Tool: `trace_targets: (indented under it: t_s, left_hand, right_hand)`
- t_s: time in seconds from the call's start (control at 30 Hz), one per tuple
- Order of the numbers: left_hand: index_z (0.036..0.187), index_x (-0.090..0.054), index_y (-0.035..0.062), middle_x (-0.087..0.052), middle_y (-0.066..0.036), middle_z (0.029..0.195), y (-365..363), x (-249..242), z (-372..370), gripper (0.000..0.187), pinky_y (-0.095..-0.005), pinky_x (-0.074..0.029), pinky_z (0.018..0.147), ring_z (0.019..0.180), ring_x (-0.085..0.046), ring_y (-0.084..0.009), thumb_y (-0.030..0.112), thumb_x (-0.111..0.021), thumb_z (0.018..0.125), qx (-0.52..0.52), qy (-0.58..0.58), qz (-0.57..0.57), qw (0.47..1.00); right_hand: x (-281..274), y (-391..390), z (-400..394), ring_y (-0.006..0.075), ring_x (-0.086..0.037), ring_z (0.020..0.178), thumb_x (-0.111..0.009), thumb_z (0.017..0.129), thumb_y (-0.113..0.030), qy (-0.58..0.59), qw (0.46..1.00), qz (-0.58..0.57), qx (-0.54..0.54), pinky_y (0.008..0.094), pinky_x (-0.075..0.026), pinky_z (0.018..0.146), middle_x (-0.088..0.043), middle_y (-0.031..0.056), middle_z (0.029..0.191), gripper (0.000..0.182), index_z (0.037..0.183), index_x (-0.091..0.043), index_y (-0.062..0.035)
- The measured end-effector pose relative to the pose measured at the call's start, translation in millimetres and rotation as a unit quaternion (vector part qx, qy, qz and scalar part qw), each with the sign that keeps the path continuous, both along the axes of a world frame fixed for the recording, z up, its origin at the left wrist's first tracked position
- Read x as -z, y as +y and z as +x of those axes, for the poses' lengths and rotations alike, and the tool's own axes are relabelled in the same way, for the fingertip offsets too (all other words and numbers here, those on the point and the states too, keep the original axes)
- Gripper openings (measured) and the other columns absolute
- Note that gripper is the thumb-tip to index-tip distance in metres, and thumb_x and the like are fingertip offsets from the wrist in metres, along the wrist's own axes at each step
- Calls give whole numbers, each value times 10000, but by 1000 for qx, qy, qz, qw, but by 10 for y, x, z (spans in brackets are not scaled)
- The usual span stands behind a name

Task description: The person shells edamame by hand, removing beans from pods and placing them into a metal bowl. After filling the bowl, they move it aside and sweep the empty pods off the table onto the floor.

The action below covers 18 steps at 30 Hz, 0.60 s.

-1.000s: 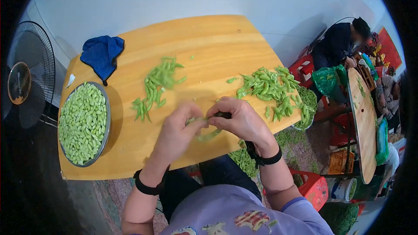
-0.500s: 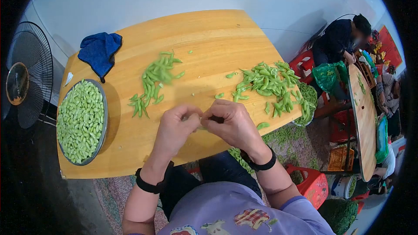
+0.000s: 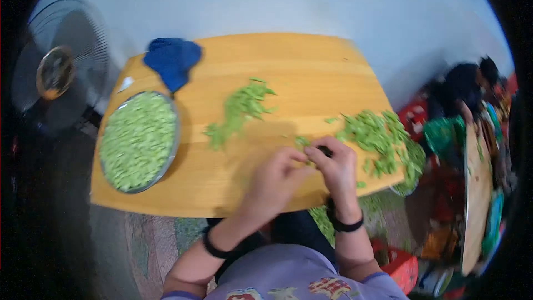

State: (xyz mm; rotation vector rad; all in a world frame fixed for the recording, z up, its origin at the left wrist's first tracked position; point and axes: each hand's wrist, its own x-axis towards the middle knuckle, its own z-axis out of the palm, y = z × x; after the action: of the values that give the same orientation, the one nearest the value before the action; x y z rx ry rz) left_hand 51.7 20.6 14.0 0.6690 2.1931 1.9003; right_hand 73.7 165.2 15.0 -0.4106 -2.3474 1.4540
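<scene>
Over the front of the wooden table [image 3: 266, 55], my two hands come together at the fingertips. My right hand [image 3: 337, 171] is closed in a pinch, with a small greenish bit, seemingly a soybean pod [image 3: 310, 162], at its fingertips. Blurred by motion, my left hand [image 3: 273, 184] has thumb and fingers drawn together beside it; what they hold is not clear. One green pod [image 3: 302, 141] lies just beyond my fingers. A pile of whole pods [image 3: 373, 136] is at the right, and a smaller heap of pods [image 3: 243, 104] lies ahead of my left hand.
A round metal tray [image 3: 176, 140] heaped with green beans stands at the left. Behind it are a blue cloth [image 3: 173, 61] and a standing fan [image 3: 58, 72]. At the right are a person [image 3: 463, 86], another table [image 3: 476, 194] and a red stool [image 3: 401, 269].
The view has swung left, so the table and its contents appear farther right and lower. My hands stay together at the fingertips and are now nearer the right pile; the left hand has blurred.
</scene>
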Motion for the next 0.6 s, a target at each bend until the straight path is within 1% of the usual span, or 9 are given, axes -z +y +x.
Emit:
trace_targets:
  t_s: [0.03,0.07,0.13,0.2,0.27,0.3,0.37,0.47,0.6]
  left_hand:
    - [915,-555,43,-544,-30,672,82,83,2,172,-264,-415,497,571,-528,-111,138,-625,789,-11,45,5,999]
    - [911,-550,39,-551,-51,662,106,130,-41,171,-283,-427,510,568,-539,-123,122,-627,783,-22,91,7,996]
    - [897,-542,35,-552,-71,648,43,53,-96,166,-295,-427,512,571,-548,-125,121,-627,783,-50,111,-45,992]
    - [882,-533,32,-552,-91,633,71,70,-103,163,-308,-426,513,574,-558,-126,121,-626,782,-53,119,-83,988]
    - [834,-513,30,-505,-67,552,87,136,-107,162,-291,-381,467,513,-508,-108,125,-632,779,-79,266,-49,959]
    - [834,-513,30,-505,-67,552,94,166,-90,162,-291,-381,467,513,-508,-108,125,-632,779,-76,264,-46,961]
    - [806,-501,24,-464,-44,522,34,61,-78,173,-273,-341,441,489,-445,-84,138,-628,785,27,-13,-64,998]
    - [793,-496,21,-457,-42,548,64,113,-35,165,-250,-326,442,507,-409,-70,138,-613,795,53,-36,-16,998]
    - [799,-491,15,-479,-50,567,125,199,24,154,-253,-335,445,524,-430,-69,133,-589,808,70,-14,-13,997]
  right_hand:
    - [-73,-44,9,74,-502,541,-643,720,-146,3,1000,-11,-16,223,-405,493,-552,32,576,154,745,-628,5]
    - [11,-65,-5,73,-495,540,-638,726,-119,27,996,-83,-9,205,-398,487,-554,13,591,138,742,-623,17]
    - [-74,-87,44,54,-478,540,-663,727,-80,18,987,-159,-16,188,-373,479,-553,6,613,109,746,-613,15]
    - [-68,-111,88,51,-468,535,-667,726,-65,29,982,-184,-14,180,-359,486,-552,6,614,96,744,-609,10]
    - [-50,-176,108,53,-468,533,-664,726,-61,42,983,-179,-12,179,-356,489,-550,7,611,94,741,-609,14]
    - [-42,-185,141,56,-467,532,-662,727,-57,54,984,-172,-3,179,-354,492,-549,8,607,92,739,-608,17]
    - [-51,-184,181,57,-468,530,-661,726,-53,49,983,-178,4,180,-356,490,-551,9,609,91,736,-609,20]
    - [-64,-192,251,60,-470,524,-658,726,-45,41,979,-198,13,184,-360,484,-555,10,610,86,733,-610,26]
    - [-105,-179,311,63,-479,512,-646,737,-38,13,981,-194,24,186,-374,473,-563,13,606,73,734,-614,27]
